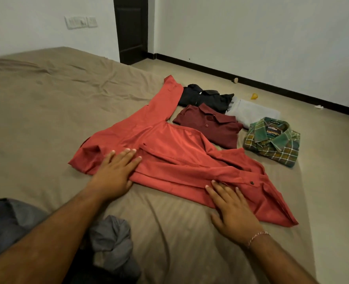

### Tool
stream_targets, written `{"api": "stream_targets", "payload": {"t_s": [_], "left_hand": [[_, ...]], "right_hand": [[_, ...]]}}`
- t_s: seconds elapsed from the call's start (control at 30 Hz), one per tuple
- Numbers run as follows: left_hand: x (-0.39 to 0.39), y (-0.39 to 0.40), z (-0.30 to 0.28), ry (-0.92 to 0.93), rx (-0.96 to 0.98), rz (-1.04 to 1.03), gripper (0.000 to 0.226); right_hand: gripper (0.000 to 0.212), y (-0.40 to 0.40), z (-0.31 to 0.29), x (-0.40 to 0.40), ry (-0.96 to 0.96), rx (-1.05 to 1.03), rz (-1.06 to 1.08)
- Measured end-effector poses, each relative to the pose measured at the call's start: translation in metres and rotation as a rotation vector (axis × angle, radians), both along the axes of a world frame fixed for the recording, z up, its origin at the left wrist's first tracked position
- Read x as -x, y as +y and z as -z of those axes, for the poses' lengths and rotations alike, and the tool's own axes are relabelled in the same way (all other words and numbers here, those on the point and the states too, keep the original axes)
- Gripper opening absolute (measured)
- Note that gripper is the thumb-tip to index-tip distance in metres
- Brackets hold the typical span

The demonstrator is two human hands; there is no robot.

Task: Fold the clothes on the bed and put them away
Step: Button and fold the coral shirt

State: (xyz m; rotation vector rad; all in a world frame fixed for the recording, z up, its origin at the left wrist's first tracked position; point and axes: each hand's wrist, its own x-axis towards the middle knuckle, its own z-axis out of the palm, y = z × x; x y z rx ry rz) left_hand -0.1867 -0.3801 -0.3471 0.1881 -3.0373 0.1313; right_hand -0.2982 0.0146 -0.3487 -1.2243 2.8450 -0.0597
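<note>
Step in hand: the red shirt [169, 152] lay spread on the bed [46, 99], partly folded, one sleeve stretched away toward the far edge and the near side doubled over into a long band.
Left hand: the left hand [116, 173] lay flat on the shirt's left end, fingers straight and slightly spread, pressing the cloth and gripping nothing.
Right hand: the right hand [233, 210] lay flat on the shirt's near hem, fingers straight, likewise pressing rather than holding; a thin thread bracelet [258, 236] circled the wrist.
Done so far: four pieces sat folded by the bed's right edge, beyond the red shirt: a dark shirt [204, 99], a maroon polo [210, 128], a pale grey piece [253, 113] and a green plaid shirt [272, 142].
Left to do: by my reading, the red shirt needed its sleeves and body folded; a crumpled grey garment [112, 242] near the person waited unfolded; nothing looked put away yet.
Materials: the red shirt looked thin and smooth, with soft creases and small dark buttons; the plaid seemed thicker, like flannel; the bed sheet was tan and wrinkled.
</note>
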Motion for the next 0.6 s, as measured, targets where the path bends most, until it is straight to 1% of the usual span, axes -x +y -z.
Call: {"api": "stream_targets", "payload": {"t_s": [0.07,0.13,0.2,0.27,0.4,0.5,0.6], "left_hand": [[0.0,-0.025,0.0,0.001,0.047,-0.023,0.079],[-0.007,-0.045,-0.002,0.001,0.03,-0.096,0.077],[-0.015,-0.055,0.001,-0.008,-0.012,-0.148,0.077],[-0.017,-0.058,0.004,-0.019,-0.047,-0.154,0.078],[-0.017,-0.065,0.009,-0.029,-0.07,-0.13,0.079],[-0.015,-0.072,0.009,-0.068,-0.065,-0.104,0.077],[-0.013,-0.082,0.002,-0.095,0.006,-0.044,0.069]], "right_hand": [[0.087,0.01,-0.007,0.007,0.08,0.013,0.039],[0.101,0.018,-0.018,0.013,0.118,0.019,0.055],[0.115,0.022,-0.028,0.022,0.134,-0.018,0.073],[0.121,0.02,-0.03,0.031,0.131,-0.056,0.107],[0.112,0.019,-0.02,0.047,-0.053,-0.119,0.2],[0.091,0.028,-0.013,0.054,-0.102,-0.193,0.226],[0.073,0.034,-0.015,0.052,-0.13,-0.237,0.239]]}}
